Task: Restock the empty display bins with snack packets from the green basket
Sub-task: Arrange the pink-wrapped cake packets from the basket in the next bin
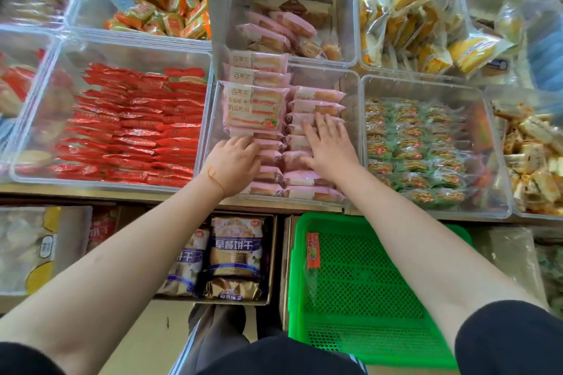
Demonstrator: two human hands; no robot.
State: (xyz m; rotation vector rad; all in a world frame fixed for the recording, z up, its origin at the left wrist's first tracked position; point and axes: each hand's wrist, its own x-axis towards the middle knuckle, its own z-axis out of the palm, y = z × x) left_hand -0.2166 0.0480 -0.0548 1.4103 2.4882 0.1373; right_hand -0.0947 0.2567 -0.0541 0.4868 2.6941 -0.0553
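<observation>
Left hand's fingertips hidden among pink packets.

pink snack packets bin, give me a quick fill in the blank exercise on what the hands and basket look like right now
1. Both hands rest on the ____ snack packets in the middle clear bin.
2. The right hand lies flat with its fingers ____.
3. The bin left of the left hand holds ____ packets.
4. The green basket holds one ____ packet.

Missing words: pink; straight; red; orange
</observation>
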